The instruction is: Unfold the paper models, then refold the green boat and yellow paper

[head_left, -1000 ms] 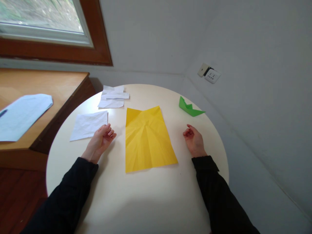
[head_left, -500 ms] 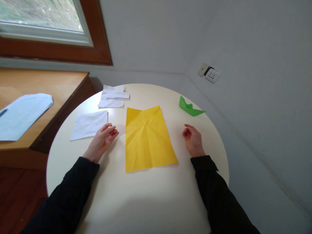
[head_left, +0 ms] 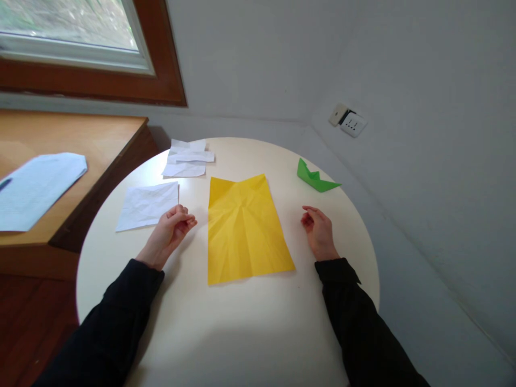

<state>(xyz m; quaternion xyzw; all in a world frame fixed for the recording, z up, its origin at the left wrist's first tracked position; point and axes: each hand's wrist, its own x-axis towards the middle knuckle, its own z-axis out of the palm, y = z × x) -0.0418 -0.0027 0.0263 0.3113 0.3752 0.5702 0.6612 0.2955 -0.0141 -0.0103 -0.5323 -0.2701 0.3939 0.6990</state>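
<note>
A creased yellow sheet of paper (head_left: 246, 231) lies flat in the middle of the round table, between my two hands. My left hand (head_left: 175, 228) is to its left, thumb and fingertips closed together, with nothing visible in them. It overlaps the near right corner of a white sheet of paper (head_left: 147, 205). On the other side, my right hand (head_left: 317, 228) is apart from the yellow paper, fingers loosely curled and the index finger held away; it holds nothing. Beyond it sits a folded green paper boat (head_left: 316, 178).
White papers (head_left: 185, 166), one a narrow strip, lie at the back left of the white table (head_left: 242, 312). A wooden desk (head_left: 108, 140) at the left bears light-coloured papers (head_left: 44, 188) and a pen. Behind are walls, a window and a wall socket (head_left: 353, 124).
The fingers of my left hand have drawn together from a looser curl. My right hand has barely moved, and the papers and boat lie as before.
</note>
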